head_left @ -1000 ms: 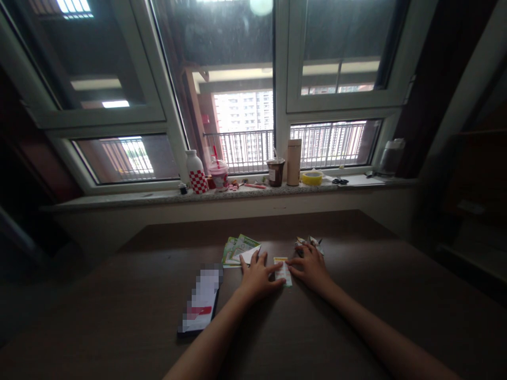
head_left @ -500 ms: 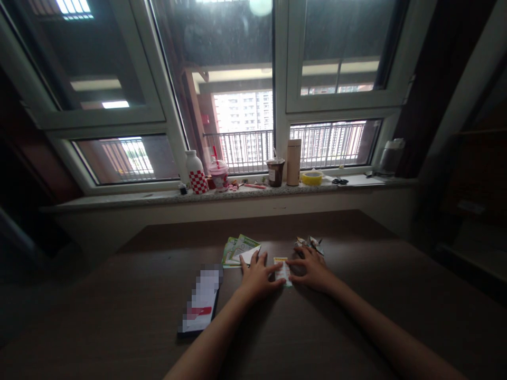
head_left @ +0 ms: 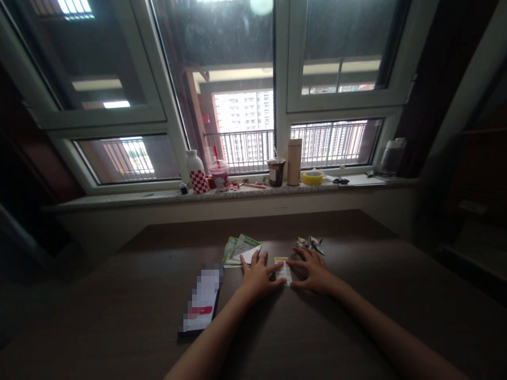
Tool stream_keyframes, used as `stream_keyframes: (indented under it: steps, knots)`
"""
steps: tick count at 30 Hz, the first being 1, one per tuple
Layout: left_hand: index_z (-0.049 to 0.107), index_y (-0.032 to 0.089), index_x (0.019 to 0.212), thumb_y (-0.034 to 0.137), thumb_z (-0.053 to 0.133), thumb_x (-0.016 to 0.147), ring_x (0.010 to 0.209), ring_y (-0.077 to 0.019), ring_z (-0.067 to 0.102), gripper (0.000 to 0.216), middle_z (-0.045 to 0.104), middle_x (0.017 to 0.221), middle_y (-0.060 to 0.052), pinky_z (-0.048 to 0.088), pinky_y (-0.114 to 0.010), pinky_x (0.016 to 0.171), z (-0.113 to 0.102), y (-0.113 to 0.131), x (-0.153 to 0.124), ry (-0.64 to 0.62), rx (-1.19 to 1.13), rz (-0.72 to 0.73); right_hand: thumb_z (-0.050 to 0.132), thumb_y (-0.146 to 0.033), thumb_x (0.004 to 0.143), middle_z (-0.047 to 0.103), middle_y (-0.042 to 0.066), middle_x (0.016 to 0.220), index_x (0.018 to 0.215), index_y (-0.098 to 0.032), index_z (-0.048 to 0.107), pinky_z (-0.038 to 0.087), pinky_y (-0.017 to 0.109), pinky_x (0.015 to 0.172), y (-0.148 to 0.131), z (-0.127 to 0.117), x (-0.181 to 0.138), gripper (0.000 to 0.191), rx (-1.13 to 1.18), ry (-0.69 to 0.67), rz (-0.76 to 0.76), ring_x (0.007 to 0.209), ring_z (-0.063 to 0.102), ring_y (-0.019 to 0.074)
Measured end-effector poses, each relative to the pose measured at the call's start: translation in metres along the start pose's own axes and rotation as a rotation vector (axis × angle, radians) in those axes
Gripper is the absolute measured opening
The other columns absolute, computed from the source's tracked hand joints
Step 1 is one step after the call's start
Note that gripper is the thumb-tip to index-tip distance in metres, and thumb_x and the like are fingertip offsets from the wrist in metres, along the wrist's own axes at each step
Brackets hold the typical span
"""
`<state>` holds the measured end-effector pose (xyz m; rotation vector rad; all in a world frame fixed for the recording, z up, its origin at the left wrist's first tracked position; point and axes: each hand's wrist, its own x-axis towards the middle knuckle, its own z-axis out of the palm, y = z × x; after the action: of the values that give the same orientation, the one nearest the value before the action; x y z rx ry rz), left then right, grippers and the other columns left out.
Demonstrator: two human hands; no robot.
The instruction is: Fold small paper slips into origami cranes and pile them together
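A small white paper card with a yellow top edge (head_left: 282,270) lies flat on the brown table (head_left: 340,338) between my hands. My left hand (head_left: 258,275) is open, its fingers spread, with thumb and index finger at the card's left edge. Its other fingertips reach a white piece of paper (head_left: 249,255) on top of several green-edged cards (head_left: 245,243). My right hand (head_left: 315,272) is open too, index fingertip and thumb at the card's right side. Just beyond its fingers sits a small heap of colourful folded paper pieces (head_left: 316,244).
A phone with a blurred screen (head_left: 203,301) lies left of my left forearm. Along the windowsill (head_left: 158,196) stand a checkered bottle (head_left: 197,177), a pink drink cup (head_left: 219,177), a brown drink cup (head_left: 276,173), a tan flask (head_left: 293,162), yellow tape (head_left: 312,178) and black scissors (head_left: 340,181).
Hardly anything differs. My right thumb has shifted slightly at the card's lower right edge; the left hand and the card stay in place.
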<state>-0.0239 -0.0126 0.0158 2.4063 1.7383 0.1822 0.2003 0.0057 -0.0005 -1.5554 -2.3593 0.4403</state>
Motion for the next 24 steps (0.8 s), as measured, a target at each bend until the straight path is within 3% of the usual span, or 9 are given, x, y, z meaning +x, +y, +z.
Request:
stream_keyframes:
  steps: [12, 21, 24]
  knots:
    - [0.049, 0.055, 0.132, 0.075, 0.047, 0.079, 0.148, -0.0384, 0.013, 0.057, 0.031, 0.159, -0.003, -0.008, -0.078, 0.104, 0.0015, -0.0012, 0.0002, 0.013, -0.012, 0.006, 0.073, -0.069, 0.062, 0.033, 0.002, 0.155, 0.129, -0.041, 0.059, 0.015, 0.053, 0.117, 0.0028, 0.0027, -0.0034, 0.074, 0.039, 0.054, -0.042, 0.144, 0.018, 0.0352]
    - [0.051, 0.053, 0.132, 0.074, 0.047, 0.080, 0.148, -0.0375, 0.012, 0.056, 0.029, 0.159, -0.003, -0.009, -0.076, 0.105, -0.0031, 0.0030, -0.0015, -0.001, -0.027, -0.006, 0.069, -0.053, 0.077, 0.048, 0.001, 0.144, 0.098, -0.037, 0.077, 0.020, 0.051, 0.116, -0.0004, 0.0040, -0.0029, 0.029, 0.146, 0.145, -0.070, 0.140, 0.027, 0.0324]
    - [0.051, 0.052, 0.132, 0.073, 0.047, 0.080, 0.148, -0.0382, 0.011, 0.057, 0.030, 0.159, -0.003, -0.010, -0.076, 0.105, -0.0047, 0.0037, -0.0019, -0.011, -0.028, -0.008, 0.066, -0.050, 0.080, 0.052, 0.001, 0.141, 0.086, -0.033, 0.079, 0.021, 0.051, 0.116, 0.0028, 0.0067, -0.0009, 0.022, 0.176, 0.154, -0.068, 0.140, 0.027, 0.0318]
